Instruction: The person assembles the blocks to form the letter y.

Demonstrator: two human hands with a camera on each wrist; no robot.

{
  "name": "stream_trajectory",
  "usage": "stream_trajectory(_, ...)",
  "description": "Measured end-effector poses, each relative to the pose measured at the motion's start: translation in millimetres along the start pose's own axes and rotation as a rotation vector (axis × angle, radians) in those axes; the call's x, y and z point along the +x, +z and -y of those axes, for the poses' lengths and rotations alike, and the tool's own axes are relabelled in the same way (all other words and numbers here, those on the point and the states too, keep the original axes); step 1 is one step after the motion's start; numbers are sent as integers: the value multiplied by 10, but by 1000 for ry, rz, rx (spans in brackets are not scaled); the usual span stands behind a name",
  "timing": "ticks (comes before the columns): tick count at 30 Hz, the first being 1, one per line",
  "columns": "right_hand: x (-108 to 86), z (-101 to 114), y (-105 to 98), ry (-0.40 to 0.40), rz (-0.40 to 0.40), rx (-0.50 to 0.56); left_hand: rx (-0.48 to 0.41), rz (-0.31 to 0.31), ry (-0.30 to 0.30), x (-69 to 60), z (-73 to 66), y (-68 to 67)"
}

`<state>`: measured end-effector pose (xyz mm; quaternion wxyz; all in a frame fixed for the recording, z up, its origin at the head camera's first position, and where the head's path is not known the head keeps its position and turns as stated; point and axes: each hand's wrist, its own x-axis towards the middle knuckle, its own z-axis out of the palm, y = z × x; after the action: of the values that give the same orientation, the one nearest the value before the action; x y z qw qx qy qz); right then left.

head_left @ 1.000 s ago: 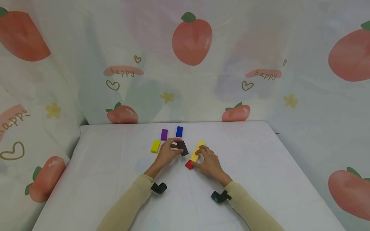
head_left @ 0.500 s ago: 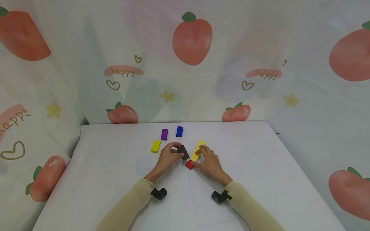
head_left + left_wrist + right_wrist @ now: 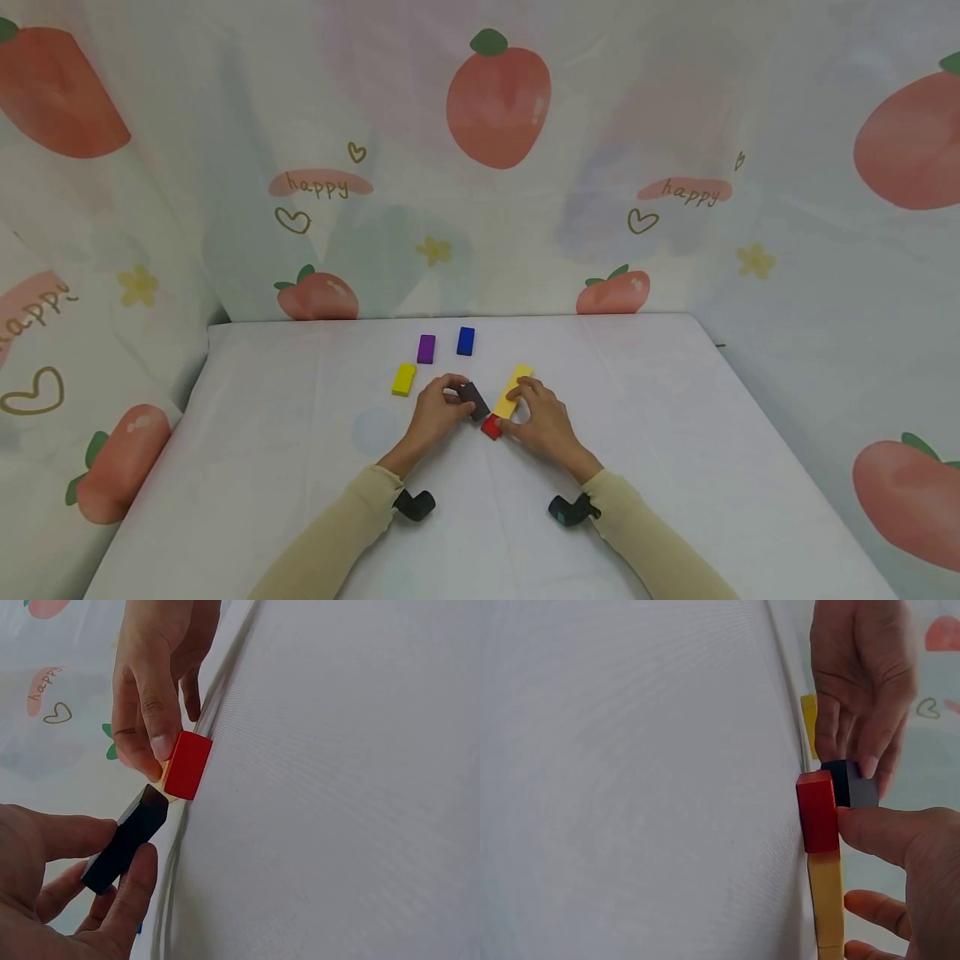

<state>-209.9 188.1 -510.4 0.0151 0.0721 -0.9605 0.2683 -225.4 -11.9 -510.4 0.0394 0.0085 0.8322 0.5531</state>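
The black block is at the left hand, its thumb and fingers clamped on it in a pinch. It slants toward the red block, with one end just beside it; whether the two touch, I cannot tell. The red block sits at the near end of the pale yellow row, end to end with it, and the row slants away to the right. The right hand has thumb and fingers apart: the thumb touches the red block and the fingertips rest against the pale yellow row.

Beyond the left hand, near one another but apart, lie the bright yellow block, the purple block and the blue block, the last two close to the far edge of the table. That edge meets the printed backdrop. The side edges stand well apart from both hands, with broad white tabletop to the left, to the right and between the forearms.

Counted: one black, one red, one bright yellow, one purple, one blue; a seam in the right wrist view suggests at least two pale yellow pieces. Two sleeves show.
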Motion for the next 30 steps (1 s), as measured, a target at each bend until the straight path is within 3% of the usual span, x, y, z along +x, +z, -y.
stream_trajectory(20,2,6,-10,9,3,1,71,8,-9,14,42,20)
stream_trajectory(30,-8,9,-3,3,0,-1,248,18,63,15,47,4)
